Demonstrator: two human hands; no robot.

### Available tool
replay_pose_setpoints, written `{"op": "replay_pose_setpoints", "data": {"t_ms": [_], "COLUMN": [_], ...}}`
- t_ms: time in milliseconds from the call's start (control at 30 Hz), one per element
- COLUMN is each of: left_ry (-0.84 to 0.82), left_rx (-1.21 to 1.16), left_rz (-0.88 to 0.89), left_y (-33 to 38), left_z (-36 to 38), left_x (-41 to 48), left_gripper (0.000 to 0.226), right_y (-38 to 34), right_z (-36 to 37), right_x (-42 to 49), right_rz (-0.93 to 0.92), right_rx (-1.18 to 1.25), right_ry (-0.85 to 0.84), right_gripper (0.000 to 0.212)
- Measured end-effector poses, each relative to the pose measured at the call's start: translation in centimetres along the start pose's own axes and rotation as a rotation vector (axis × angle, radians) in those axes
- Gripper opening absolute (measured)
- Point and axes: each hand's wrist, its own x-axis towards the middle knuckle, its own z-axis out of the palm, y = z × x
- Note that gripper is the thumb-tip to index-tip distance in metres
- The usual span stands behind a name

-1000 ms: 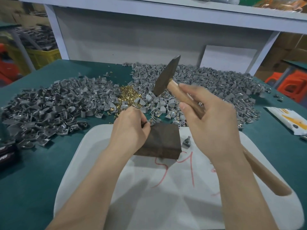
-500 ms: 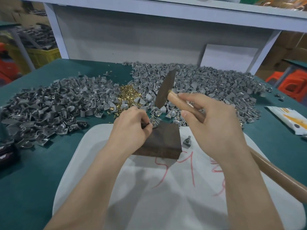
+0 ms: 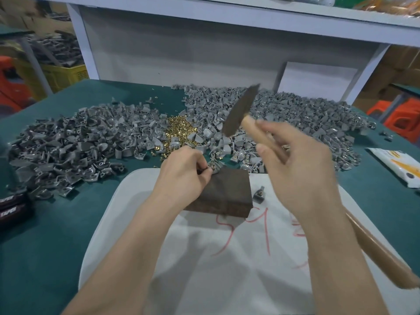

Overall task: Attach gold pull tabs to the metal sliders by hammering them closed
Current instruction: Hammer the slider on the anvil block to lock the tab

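At the centre of the frame the left hand (image 3: pixel 181 178) pinches a small metal slider (image 3: pixel 214 165) between thumb and curled fingers, holding it at the far edge of a dark block (image 3: pixel 229 194). The block sits on a white board (image 3: pixel 227 269) marked with red strokes, which lies on the green table (image 3: pixel 45 246). Right of centre the right hand (image 3: pixel 302 169) grasps the wooden handle of a hammer (image 3: pixel 241 110) close to its head. The head is raised and tilted above the slider, not touching it. The hand is blurred, so its grip looks loose, though I cannot be sure. Behind the block a small heap of gold tabs (image 3: pixel 179 130) lies between two large piles of grey sliders (image 3: pixel 68 146). One loose slider (image 3: pixel 259 196) lies on the board just right of the block. A white and orange packet (image 3: pixel 400 164) lies at the right edge.
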Motion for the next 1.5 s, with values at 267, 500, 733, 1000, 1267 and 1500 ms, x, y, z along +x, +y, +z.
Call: {"op": "replay_pose_setpoints", "data": {"t_ms": [267,500,733,1000,1267,1500], "left_ry": [-0.022,0.003,0.022,-0.025,-0.02,-0.043], "left_rx": [0.023,-0.016,-0.03,0.048,0.041,0.061], "left_rz": [-0.015,-0.041,-0.018,-0.011,-0.021,-0.035], "left_y": [0.2,0.1,-0.1,0.1,0.2,0.4], "left_z": [-0.1,0.3,0.4,-0.1,0.0,-0.3], "left_x": [0.0,0.0,0.0,0.0,0.0,0.0], "left_gripper": [0.014,0.014,0.014,0.008,0.013,0.014], "right_y": [-0.5,-1.1,-1.0,-0.6,-0.4,1.8], "right_z": [0.9,0.8,1.1,0.7,0.4,1.8], "right_x": [-0.4,-0.6,-0.6,-0.5,-0.2,0.9], "right_rz": [-0.033,-0.098,-0.114,-0.024,-0.067,0.014], "right_rx": [-0.158,0.009,0.052,-0.219,-0.094,-0.035], "right_ry": [-0.21,0.006,0.02,-0.303,-0.203,-0.169], "right_gripper": [0.035,0.037,0.037,0.034,0.035,0.036]}}
